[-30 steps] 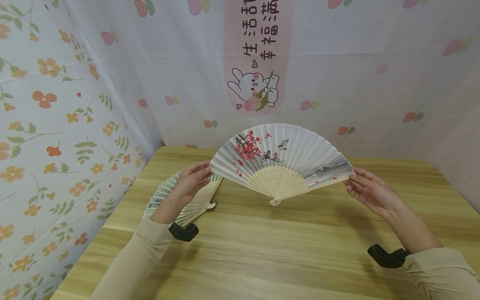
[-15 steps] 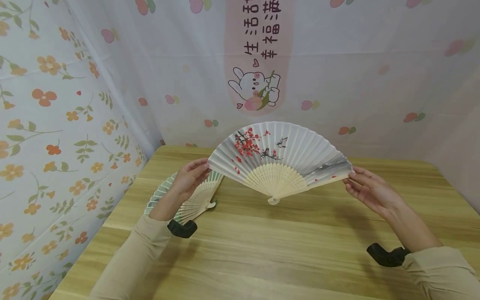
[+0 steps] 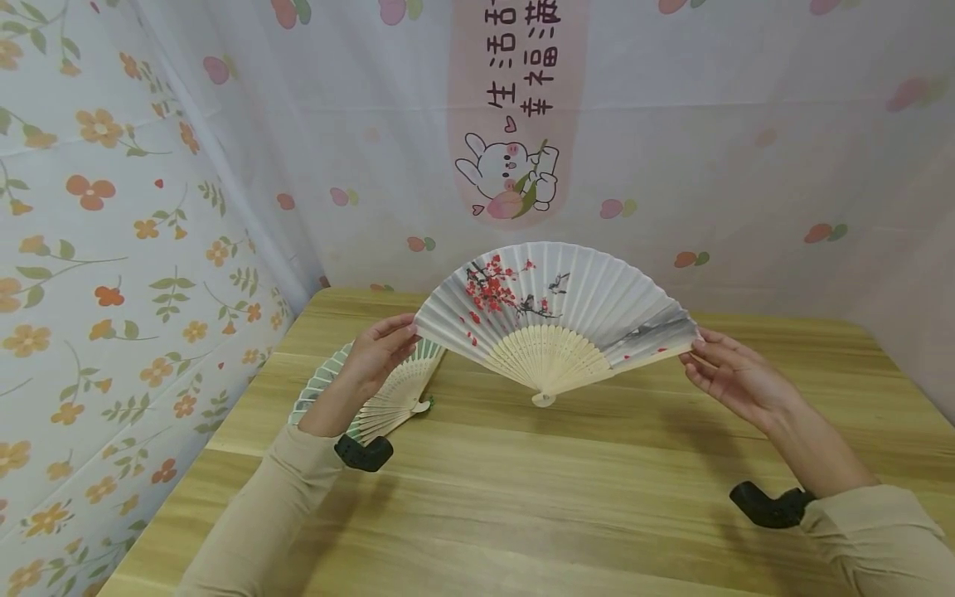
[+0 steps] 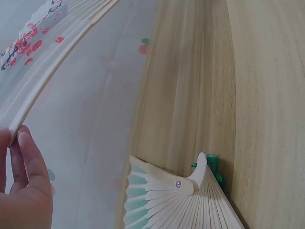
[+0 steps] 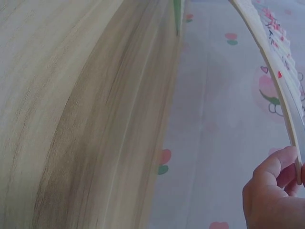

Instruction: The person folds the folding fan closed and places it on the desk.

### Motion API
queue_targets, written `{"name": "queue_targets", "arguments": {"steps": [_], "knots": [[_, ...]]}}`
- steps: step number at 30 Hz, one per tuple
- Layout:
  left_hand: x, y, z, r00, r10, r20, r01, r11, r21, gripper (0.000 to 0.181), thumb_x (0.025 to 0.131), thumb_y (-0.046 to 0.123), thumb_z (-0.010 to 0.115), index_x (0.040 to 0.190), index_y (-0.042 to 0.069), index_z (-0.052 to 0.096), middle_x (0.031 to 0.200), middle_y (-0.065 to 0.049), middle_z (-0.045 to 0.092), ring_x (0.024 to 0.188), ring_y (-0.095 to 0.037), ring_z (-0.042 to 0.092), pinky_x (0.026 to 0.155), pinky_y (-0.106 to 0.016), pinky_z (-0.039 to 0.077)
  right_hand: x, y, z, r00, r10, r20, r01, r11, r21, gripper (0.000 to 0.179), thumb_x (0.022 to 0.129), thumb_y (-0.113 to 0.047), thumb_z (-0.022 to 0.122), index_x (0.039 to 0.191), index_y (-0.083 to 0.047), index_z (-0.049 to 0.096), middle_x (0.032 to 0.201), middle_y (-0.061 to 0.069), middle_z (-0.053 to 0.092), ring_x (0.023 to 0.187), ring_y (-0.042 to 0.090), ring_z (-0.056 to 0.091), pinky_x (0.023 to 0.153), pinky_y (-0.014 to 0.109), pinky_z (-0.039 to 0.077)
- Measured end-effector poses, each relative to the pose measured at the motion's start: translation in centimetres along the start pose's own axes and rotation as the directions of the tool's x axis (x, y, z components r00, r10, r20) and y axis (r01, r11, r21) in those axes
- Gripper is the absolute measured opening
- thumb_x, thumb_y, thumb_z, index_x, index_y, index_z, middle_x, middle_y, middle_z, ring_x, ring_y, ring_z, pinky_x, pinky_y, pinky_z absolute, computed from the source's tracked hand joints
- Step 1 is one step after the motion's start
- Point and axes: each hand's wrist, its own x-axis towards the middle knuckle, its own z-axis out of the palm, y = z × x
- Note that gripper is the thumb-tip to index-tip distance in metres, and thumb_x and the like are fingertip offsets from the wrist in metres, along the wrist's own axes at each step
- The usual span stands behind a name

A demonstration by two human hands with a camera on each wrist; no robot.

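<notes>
A spread folding fan (image 3: 552, 290), white and grey with red blossoms, birds and pale ribs, is held up above the table by both hands. The left hand (image 3: 375, 356) pinches the tip of its left outer rib; in the left wrist view, the thumb and fingertips (image 4: 29, 148) meet on that edge. At the other end, the right hand (image 3: 739, 377) pinches the right outer rib's tip, as the right wrist view also shows with its fingers (image 5: 274, 164). Beneath the left forearm lies a second spread fan (image 3: 399, 394), green with pale ribs, partly hidden by that arm.
The wooden table (image 3: 522, 506) reaches back to a white printed curtain (image 3: 336, 157) with a rabbit picture. A flowered cloth (image 3: 112, 274) hangs along the left side. A green tassel or cord (image 4: 213, 164) sits at the green fan's pivot. Each wrist wears a black mount (image 3: 772, 504).
Both hands and the white fan have shifted very slightly up and left since a second ago. The grip on the fan's two ends is the same, and the green fan lies still.
</notes>
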Motion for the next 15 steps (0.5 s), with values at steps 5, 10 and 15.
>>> {"name": "queue_targets", "arguments": {"steps": [5, 10, 15], "knots": [[0.05, -0.15, 0.0, 1.0, -0.005, 0.0, 0.005, 1.0, 0.009, 0.018, 0.089, 0.001, 0.05, 0.088, 0.015, 0.062, 0.083, 0.002, 0.061, 0.076, -0.008, 0.058, 0.07, -0.017, 0.047, 0.15, 0.06, 0.2, 1.0, 0.01, -0.001, -0.01, 1.0, 0.015, 0.032, 0.097, -0.001, 0.025, 0.112, -0.004, 0.053, 0.103, 0.008, 0.051, 0.094, 0.022, 0.052, 0.082, 0.03, 0.046], [-0.05, -0.1, 0.28, 1.0, -0.019, -0.021, 0.02, 1.0, 0.013, 0.017, 0.088, 0.0, 0.051, 0.087, 0.014, 0.061, 0.083, 0.002, 0.061, 0.076, -0.007, 0.058, 0.071, -0.017, 0.047, 0.31, 0.15, 0.51, 0.999, 0.018, -0.044, -0.017, 1.0, 0.01, 0.028, 0.096, -0.002, 0.028, 0.111, -0.005, 0.052, 0.101, 0.007, 0.05, 0.093, 0.021, 0.052, 0.081, 0.029, 0.046], [-0.19, 0.06, 0.49, 0.999, -0.024, -0.025, 0.024, 1.0, 0.007, 0.016, 0.089, 0.0, 0.05, 0.089, 0.013, 0.06, 0.083, 0.001, 0.061, 0.077, -0.008, 0.058, 0.076, -0.019, 0.047, 0.38, 0.11, 0.82, 0.998, 0.016, -0.057, -0.016, 1.0, 0.004, 0.028, 0.096, -0.002, 0.028, 0.11, -0.005, 0.052, 0.101, 0.007, 0.05, 0.092, 0.021, 0.052, 0.081, 0.029, 0.046]]}}
